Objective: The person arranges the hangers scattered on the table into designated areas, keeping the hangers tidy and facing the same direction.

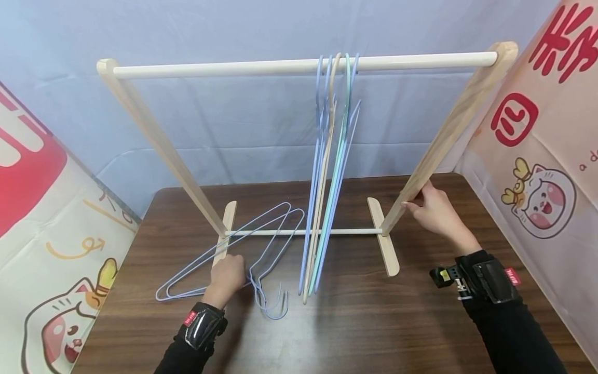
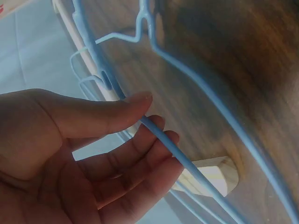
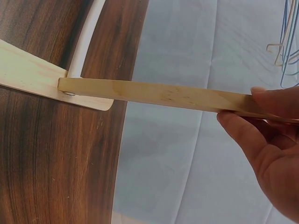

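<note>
My left hand [image 1: 227,272] pinches the wire of a blue hanger [image 2: 194,173] between thumb and fingers. Two blue wire hangers lie overlapping by the rack's left foot [image 1: 230,214], their hooks toward the front. On the right, my other hand [image 1: 436,210] grips the lower part of the wooden rack's right upright [image 1: 448,130]; the right wrist view shows thumb and fingers on either side of it. Several blue, cream and turquoise hangers [image 1: 334,192] hang close together from the white top rail [image 1: 233,68], right of its middle.
The rack stands on a dark wooden table [image 1: 355,322], with a thin lower bar [image 1: 350,231] joining its feet. A pale blue cloth [image 1: 261,119] hangs behind it. Printed panels with cartoon cats flank the table, including one on the right [image 1: 528,208].
</note>
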